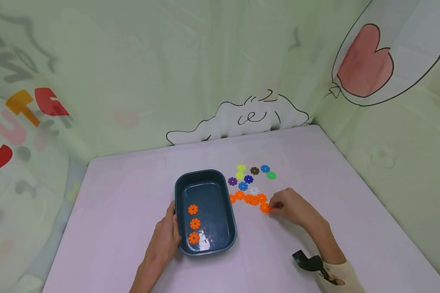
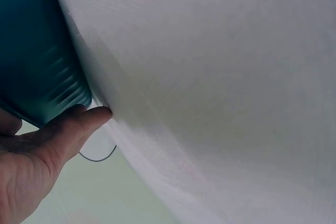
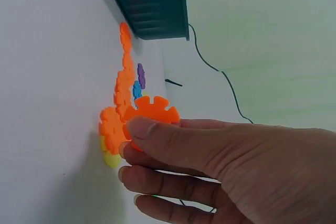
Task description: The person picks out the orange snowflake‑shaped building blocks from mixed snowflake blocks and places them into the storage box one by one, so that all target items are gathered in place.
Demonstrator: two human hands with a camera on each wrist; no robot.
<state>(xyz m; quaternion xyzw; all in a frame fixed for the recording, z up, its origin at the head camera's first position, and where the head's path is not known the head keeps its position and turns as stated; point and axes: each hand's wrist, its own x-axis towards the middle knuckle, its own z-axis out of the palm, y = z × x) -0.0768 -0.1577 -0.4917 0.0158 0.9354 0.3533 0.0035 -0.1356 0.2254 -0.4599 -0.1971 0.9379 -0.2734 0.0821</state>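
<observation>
While my left hand (image 1: 162, 237) holds the dark tray (image 1: 214, 207) by its left side, three orange discs (image 1: 195, 224) lie lined up inside. My right hand (image 1: 292, 206) has thumb and fingertips pinched on one toothed disc (image 3: 156, 109), close to the right end of an orange row (image 1: 240, 195) on the table (image 1: 264, 260). Farther off sit mixed-colour discs (image 1: 248, 179), then a pale green backdrop (image 1: 146, 73).

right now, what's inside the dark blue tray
Inside the tray, three orange notched discs lie in a row along its left side, as the head view shows it. Whatever is directly beneath them is covered, and glare washes out a patch beside the nearest one.
</observation>
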